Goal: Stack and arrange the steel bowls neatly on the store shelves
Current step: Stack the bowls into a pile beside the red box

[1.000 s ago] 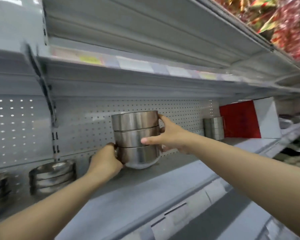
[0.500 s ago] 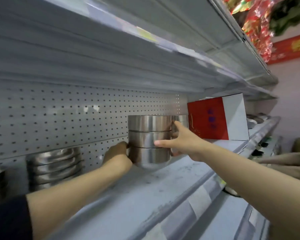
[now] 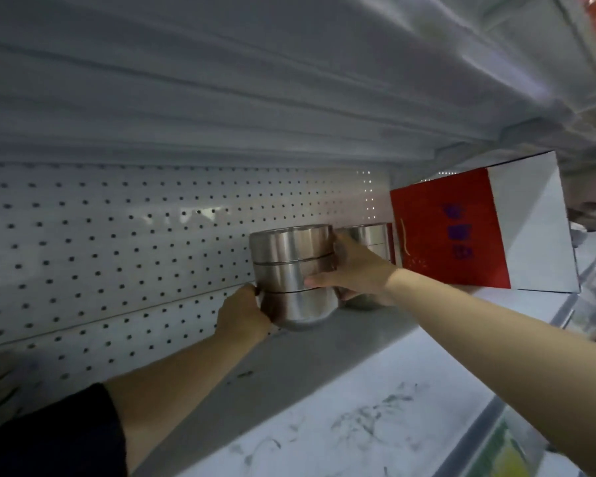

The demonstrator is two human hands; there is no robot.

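Bowls (image 3: 291, 270): a stack of three, brushed steel, straight-walled and cylindrical, the lowest rounded at its base. The stack is held upright at the back of the shelf (image 3: 324, 366), close to the pegboard (image 3: 117, 253); whether the base touches the shelf cannot be told.

Left hand (image 3: 243, 316): curled round the lowest bowl on its left side, the fingers hidden behind the steel. A dark sleeve (image 3: 49, 438) is seen at the upper arm.

Right hand (image 3: 356, 268): wrapped round the right side of the stack, the thumb laid across the front of the middle bowl, the fingers hidden behind the upper ones.

Second stack (image 3: 369, 235): steel bowls of the same form, set just behind the right hand and just beside the box; the lower part is hidden by the hand.

Box (image 3: 455, 232): rectangular carton, one face glossy red with blurred purple marks, the adjoining face plain white. It is stood on the shelf to the right of the bowls.

Shelf: flat painted metal, pale grey, scuffed with dark marks toward the front edge.

Pegboard: white sheet metal, pierced by a regular grid of small round holes.

Upper shelf (image 3: 255, 80): pale metal underside, ribbed in long parallel folds.
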